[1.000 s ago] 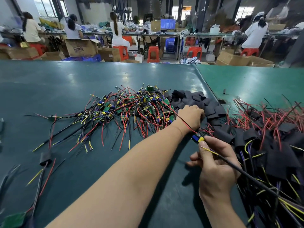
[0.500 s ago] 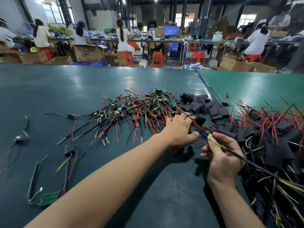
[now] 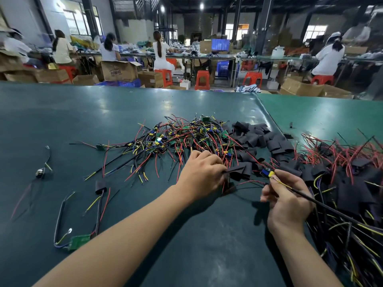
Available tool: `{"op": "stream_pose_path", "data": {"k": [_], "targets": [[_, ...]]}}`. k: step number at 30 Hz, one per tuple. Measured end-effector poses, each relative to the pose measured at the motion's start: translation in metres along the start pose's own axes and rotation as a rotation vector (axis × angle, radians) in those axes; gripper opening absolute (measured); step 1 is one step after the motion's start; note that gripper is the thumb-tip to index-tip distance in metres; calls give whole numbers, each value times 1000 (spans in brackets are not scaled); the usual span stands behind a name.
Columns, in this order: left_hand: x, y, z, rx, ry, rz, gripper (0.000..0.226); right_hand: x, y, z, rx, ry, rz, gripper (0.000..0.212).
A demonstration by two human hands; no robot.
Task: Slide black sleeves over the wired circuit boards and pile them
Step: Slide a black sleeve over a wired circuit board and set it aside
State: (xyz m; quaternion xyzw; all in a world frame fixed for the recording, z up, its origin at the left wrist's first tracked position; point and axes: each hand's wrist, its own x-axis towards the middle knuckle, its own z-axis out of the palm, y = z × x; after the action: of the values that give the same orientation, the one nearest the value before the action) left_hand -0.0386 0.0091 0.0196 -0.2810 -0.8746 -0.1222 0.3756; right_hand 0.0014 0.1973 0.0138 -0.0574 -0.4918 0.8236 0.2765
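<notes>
My left hand (image 3: 202, 172) has pulled back from the sleeve heap, now pinching one black sleeve (image 3: 235, 169) mid-frame; my right hand (image 3: 287, 200) pinches the wired board (image 3: 268, 172) beside it, ready to slide in.

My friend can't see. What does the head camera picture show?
A person's left hand pinches a black sleeve while the right hand holds a wired circuit board beside it, over a green table. Behind lie tangled bare boards and loose sleeves; finished ones pile up at right.
</notes>
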Motion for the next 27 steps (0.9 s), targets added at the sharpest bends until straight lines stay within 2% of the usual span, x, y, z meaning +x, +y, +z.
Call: {"op": "stream_pose_path", "data": {"k": [2,4,6,7,10,14,17,22,27], "targets": [[-7,-8,-12,72,-49,20,6,-1,-1,0,14,-34,34,25],[-18,-21,-25,85,-253,29,14,-4,-1,2,36,-80,66,25],[-31,-35,-36,25,-476,12,34,-5,-2,3,54,-109,96,27],[-36,-40,-42,-52,-523,-29,44,-6,-3,3,62,-116,111,27],[-44,-42,-50,-238,-404,-159,53,-4,-5,6,88,-136,163,25],[-44,-21,-36,-350,-319,-237,35,-5,-6,7,95,-195,166,25],[-46,-12,-26,-382,-337,-223,39,-7,-7,6,139,-182,161,24],[-51,-19,-26,-366,-315,-227,27,-1,-11,4,240,-212,345,25],[-54,-19,-28,-505,-191,-380,28,-5,-8,11,165,-229,280,12]]}}
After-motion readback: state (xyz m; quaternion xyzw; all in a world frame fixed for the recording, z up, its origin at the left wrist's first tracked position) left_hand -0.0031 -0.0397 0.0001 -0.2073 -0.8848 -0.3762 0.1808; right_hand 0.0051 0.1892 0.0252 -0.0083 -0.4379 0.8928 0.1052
